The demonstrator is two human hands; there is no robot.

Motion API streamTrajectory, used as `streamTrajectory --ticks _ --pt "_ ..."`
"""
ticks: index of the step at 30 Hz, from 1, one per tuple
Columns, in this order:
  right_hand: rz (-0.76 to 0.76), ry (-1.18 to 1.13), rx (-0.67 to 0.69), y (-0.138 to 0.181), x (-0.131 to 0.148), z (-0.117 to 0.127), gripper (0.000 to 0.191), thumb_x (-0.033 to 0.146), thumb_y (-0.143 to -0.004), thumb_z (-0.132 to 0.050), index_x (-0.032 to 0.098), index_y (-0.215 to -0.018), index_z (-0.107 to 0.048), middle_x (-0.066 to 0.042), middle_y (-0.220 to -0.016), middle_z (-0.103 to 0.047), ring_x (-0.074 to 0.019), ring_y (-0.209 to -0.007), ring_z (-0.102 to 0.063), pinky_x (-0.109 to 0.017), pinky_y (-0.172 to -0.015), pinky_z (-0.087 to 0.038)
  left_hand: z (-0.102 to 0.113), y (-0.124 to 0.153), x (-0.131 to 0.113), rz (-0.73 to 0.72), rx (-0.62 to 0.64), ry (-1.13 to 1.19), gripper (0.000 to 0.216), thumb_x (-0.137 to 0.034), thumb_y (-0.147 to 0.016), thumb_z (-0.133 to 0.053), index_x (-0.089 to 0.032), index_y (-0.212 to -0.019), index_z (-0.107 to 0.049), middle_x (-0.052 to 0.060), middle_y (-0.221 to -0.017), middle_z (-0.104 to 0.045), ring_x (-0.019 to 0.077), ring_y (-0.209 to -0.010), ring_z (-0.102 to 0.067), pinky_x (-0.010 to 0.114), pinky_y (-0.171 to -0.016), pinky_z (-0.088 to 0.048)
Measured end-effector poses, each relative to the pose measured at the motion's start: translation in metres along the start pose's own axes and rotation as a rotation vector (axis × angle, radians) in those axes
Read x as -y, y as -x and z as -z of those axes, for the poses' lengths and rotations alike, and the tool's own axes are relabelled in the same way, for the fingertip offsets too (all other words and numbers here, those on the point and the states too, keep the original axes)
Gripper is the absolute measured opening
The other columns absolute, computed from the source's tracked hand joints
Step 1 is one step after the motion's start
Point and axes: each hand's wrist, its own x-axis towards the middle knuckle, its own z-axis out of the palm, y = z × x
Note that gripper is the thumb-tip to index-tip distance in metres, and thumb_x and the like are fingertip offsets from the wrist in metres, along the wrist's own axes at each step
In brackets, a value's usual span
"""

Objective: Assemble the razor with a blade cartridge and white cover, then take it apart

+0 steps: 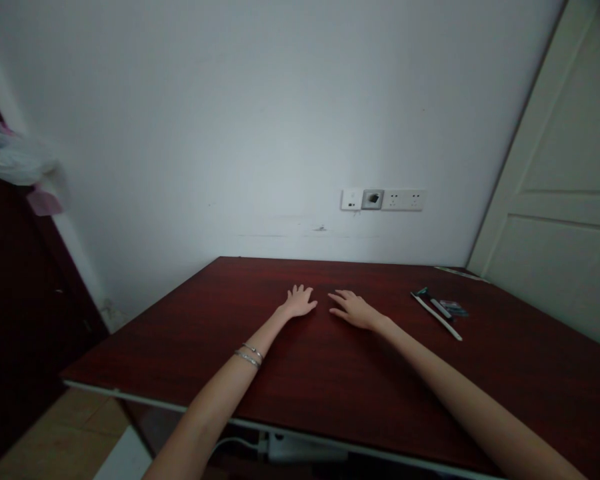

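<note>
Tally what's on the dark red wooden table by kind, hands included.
Hands, flat: 2, left hand, right hand
Long white stick, teal tip: 1
Short dark bar: 1
Small teal-red packet: 1
Pale strip, far edge: 1
Total: 6

— How does the room look?
— The wall (230,120) is plain white, with a row of sockets (383,199) low on it. A white panelled door (555,200) is at the right.
— And the furniture?
— A dark red wooden table (330,373) stands against the wall. At the left is a dark cabinet (15,287), with a pale plastic bag (10,157) near its top. The floor (55,440) has beige tiles. The light is dim and soft.
</note>
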Motion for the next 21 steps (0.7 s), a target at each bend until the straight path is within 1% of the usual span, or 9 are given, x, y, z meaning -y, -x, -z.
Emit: streamTrajectory --ticks 3,7,10,15,21 --pt "-0.033 -0.055 -0.011 -0.002 0.0 -0.016 0.064 0.06 -0.085 -0.023 0.023 -0.138 -0.03 -0.012 -0.143 -0.028 -0.0296 -0.131 -0.022 -0.048 -0.101 -0.023 -0.006 0.003 -0.008 -0.014 0.041 0.015 0.063 -0.053 -0.083 -0.032 -0.018 -0.136 -0.027 0.018 -0.145 -0.018 0.0387 -0.132 -0.011 0.058 -0.101 -0.016" --pt "-0.062 -0.085 -0.044 -0.003 -0.006 -0.026 0.061 0.056 -0.087 -0.023 0.021 -0.135 -0.037 -0.011 -0.142 -0.031 -0.0283 -0.13 -0.025 -0.046 -0.103 -0.021 -0.011 0.005 -0.008 -0.001 0.059 0.049 0.064 -0.056 -0.084 -0.024 -0.02 -0.137 -0.027 0.017 -0.146 -0.017 0.0401 -0.132 -0.008 0.06 -0.1 -0.012" --pt "-0.057 -0.079 -0.063 -0.003 -0.008 -0.028 0.059 0.055 -0.088 -0.024 0.021 -0.133 -0.041 -0.011 -0.142 -0.032 -0.0279 -0.13 -0.026 -0.045 -0.103 -0.021 -0.015 0.005 -0.006 0.004 0.049 0.051 0.064 -0.056 -0.084 -0.023 -0.02 -0.137 -0.029 0.015 -0.146 -0.017 0.0396 -0.133 -0.009 0.059 -0.101 -0.012" --pt "-0.046 -0.082 -0.093 -0.002 -0.007 -0.028 0.059 0.052 -0.088 -0.024 0.017 -0.131 -0.044 -0.012 -0.139 -0.036 -0.0269 -0.129 -0.028 -0.042 -0.103 -0.023 -0.021 0.006 -0.006 0.012 -0.027 0.012 0.06 -0.053 -0.085 -0.024 -0.02 -0.135 -0.032 0.014 -0.145 -0.021 0.0386 -0.132 -0.013 0.057 -0.102 -0.012" --pt "-0.052 -0.084 -0.113 -0.001 -0.006 -0.027 0.06 0.051 -0.088 -0.025 0.012 -0.129 -0.045 -0.014 -0.138 -0.038 -0.0271 -0.128 -0.03 -0.042 -0.103 -0.024 -0.019 0.008 -0.007 0.002 -0.036 0.003 0.058 -0.051 -0.086 -0.024 -0.021 -0.134 -0.033 0.014 -0.145 -0.023 0.037 -0.132 -0.015 0.055 -0.102 -0.014"
